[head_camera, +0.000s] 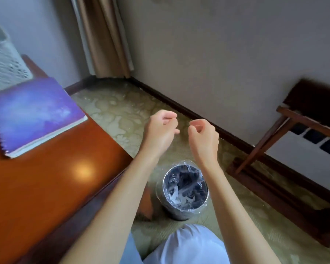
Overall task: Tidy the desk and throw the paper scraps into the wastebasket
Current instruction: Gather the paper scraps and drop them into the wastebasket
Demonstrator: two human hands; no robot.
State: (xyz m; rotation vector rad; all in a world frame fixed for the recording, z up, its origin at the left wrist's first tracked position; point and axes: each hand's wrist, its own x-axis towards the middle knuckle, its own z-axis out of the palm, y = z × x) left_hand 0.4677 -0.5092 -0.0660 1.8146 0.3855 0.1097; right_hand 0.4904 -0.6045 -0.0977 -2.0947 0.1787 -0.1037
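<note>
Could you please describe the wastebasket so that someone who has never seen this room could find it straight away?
Start from the wooden desk on the left and look to the carpet past its near corner. There stands the wastebasket, a small round bin. Its clear plastic liner and the white paper scraps inside set it apart.

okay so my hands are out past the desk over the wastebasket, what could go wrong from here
1. Both hands, left hand and right hand, sit beyond the wastebasket over carpet; any leftover scraps could miss it.
2. The notebook overhangs the desk edge; a passing arm might knock it off.
</note>
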